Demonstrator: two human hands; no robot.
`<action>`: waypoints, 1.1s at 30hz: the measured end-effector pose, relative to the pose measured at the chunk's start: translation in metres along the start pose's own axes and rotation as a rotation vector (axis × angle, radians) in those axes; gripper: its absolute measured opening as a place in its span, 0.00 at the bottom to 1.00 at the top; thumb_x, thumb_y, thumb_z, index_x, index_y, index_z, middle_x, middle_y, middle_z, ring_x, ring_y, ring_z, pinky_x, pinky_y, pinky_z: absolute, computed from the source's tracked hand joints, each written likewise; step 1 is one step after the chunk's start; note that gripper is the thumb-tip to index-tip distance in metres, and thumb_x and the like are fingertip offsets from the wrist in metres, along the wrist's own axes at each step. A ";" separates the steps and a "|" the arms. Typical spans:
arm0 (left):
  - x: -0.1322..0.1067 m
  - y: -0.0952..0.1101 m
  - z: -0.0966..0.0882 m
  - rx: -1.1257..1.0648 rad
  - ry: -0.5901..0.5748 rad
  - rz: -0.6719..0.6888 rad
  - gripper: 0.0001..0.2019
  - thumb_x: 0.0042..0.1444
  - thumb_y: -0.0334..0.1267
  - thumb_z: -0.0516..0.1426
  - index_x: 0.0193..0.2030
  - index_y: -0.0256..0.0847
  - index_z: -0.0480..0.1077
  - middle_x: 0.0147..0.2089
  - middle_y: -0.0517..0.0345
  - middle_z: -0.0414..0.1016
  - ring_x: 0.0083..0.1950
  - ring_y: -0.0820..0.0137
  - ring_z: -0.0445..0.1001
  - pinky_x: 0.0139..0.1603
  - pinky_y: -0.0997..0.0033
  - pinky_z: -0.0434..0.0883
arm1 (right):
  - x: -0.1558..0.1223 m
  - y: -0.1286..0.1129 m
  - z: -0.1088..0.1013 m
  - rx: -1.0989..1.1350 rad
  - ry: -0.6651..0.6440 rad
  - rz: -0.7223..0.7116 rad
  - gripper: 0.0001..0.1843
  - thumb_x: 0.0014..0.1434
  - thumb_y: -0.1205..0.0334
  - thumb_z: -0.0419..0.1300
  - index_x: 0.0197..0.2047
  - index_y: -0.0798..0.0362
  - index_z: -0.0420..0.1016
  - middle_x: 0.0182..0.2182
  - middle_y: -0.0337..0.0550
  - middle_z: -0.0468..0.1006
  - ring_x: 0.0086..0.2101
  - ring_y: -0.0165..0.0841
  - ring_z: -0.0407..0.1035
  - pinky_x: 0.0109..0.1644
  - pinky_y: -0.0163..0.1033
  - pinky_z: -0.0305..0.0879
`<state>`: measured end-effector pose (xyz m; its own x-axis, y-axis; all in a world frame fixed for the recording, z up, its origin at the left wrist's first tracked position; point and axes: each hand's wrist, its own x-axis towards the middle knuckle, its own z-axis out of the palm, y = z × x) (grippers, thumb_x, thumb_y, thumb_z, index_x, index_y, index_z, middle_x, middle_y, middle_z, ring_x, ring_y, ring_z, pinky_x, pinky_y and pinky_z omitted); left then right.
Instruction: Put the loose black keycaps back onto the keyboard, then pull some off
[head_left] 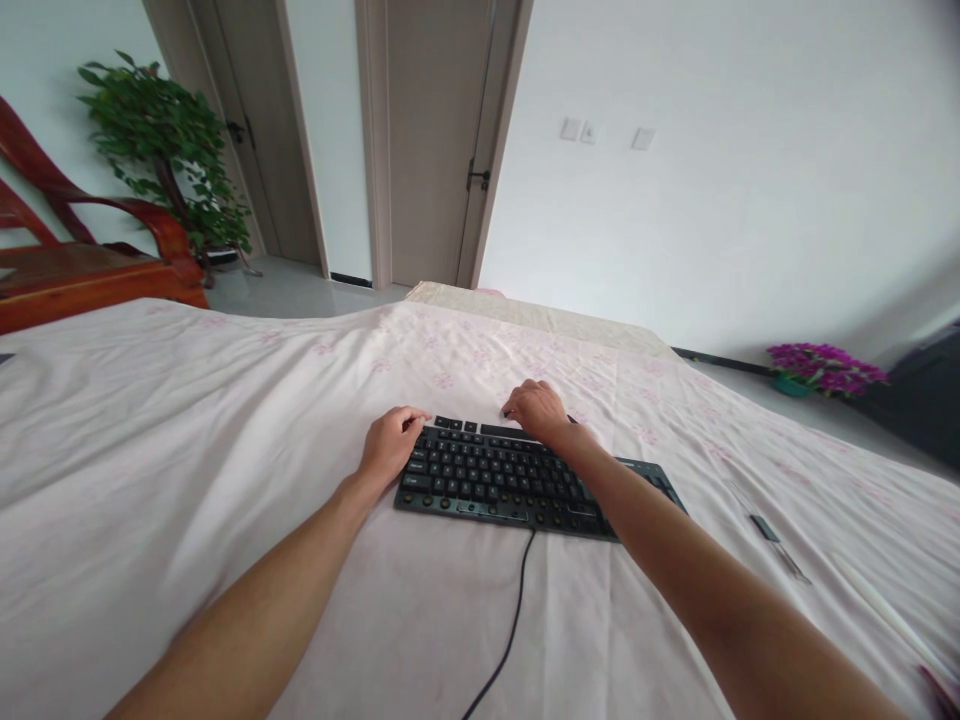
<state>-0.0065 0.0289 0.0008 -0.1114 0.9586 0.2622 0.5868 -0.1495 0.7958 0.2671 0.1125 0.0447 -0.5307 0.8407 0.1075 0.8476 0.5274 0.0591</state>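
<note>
A black keyboard lies on the pink-white flowered cloth, its cable edge towards me. Along the near row several keys are off and round sockets show. At its left end my left hand is closed around the far corner, fingers curled at the edge. Beyond the far edge, my right hand pinches a small dark keycap low over the cloth; the fingers partly hide it. Loose black keycaps and a long bar-shaped key lie in a line between the hands. My right forearm covers the keyboard's right part.
A black cable runs from the keyboard towards me. To the right lies a keycap puller with wire loops. Beyond the cloth are a wooden chair, a green plant, a door and purple flowers.
</note>
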 end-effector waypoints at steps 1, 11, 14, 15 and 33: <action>0.000 0.001 0.000 0.002 -0.001 -0.004 0.13 0.57 0.39 0.51 0.39 0.45 0.77 0.46 0.58 0.79 0.47 0.66 0.75 0.51 0.69 0.68 | 0.001 0.001 0.001 -0.009 -0.007 0.001 0.08 0.58 0.64 0.61 0.39 0.45 0.82 0.40 0.43 0.80 0.47 0.40 0.65 0.50 0.41 0.52; 0.000 0.001 0.000 -0.010 -0.002 0.008 0.13 0.57 0.39 0.51 0.39 0.45 0.77 0.45 0.58 0.80 0.46 0.67 0.75 0.50 0.69 0.68 | 0.009 0.004 0.009 -0.081 -0.002 0.072 0.09 0.58 0.60 0.62 0.41 0.45 0.82 0.36 0.45 0.81 0.44 0.42 0.65 0.46 0.43 0.52; 0.000 0.001 0.000 -0.006 0.000 0.006 0.13 0.57 0.39 0.51 0.39 0.44 0.77 0.45 0.58 0.80 0.47 0.66 0.75 0.51 0.69 0.68 | 0.008 0.004 0.008 -0.105 0.006 0.103 0.08 0.56 0.58 0.63 0.38 0.46 0.82 0.34 0.47 0.81 0.44 0.44 0.64 0.46 0.45 0.52; 0.000 0.001 0.000 -0.004 0.001 0.004 0.13 0.57 0.39 0.51 0.39 0.44 0.77 0.45 0.58 0.80 0.47 0.66 0.75 0.51 0.69 0.68 | 0.008 0.004 0.008 -0.111 0.009 0.111 0.07 0.56 0.57 0.64 0.37 0.46 0.83 0.35 0.47 0.81 0.44 0.44 0.63 0.46 0.45 0.51; 0.001 -0.002 0.001 -0.019 -0.005 0.011 0.13 0.58 0.39 0.51 0.40 0.44 0.77 0.46 0.58 0.79 0.47 0.66 0.75 0.50 0.69 0.68 | -0.001 -0.008 -0.006 0.027 0.049 0.107 0.08 0.57 0.61 0.61 0.36 0.47 0.83 0.39 0.46 0.81 0.46 0.43 0.63 0.50 0.46 0.53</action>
<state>-0.0071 0.0301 -0.0006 -0.1005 0.9581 0.2684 0.5729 -0.1648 0.8029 0.2607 0.1069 0.0502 -0.4357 0.8857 0.1601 0.8985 0.4387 0.0181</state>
